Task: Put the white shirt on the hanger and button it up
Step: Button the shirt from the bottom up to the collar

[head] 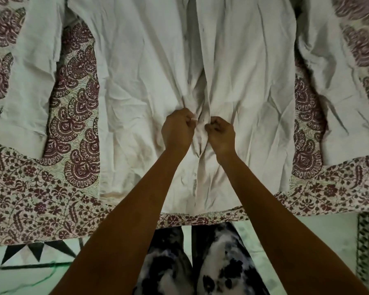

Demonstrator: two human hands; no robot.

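Observation:
The white shirt (249, 81) lies front up on a patterned bed cover, its hem towards me and its sleeves spread to both sides. My left hand (178, 129) pinches the left front edge at the placket, about midway up the shirt. My right hand (221, 133) pinches the right front edge just beside it. The cloth bunches into folds between and above the two hands. Below the hands the placket lies closed down to the hem. No hanger shows in the frame; the collar end is cut off at the top.
The bed cover (30, 199) with maroon paisley and flower print reaches its front edge just below the shirt hem. Beneath that edge are my legs in black-and-white trousers (200, 262) and a pale tiled floor (296, 237) with dark border patterns.

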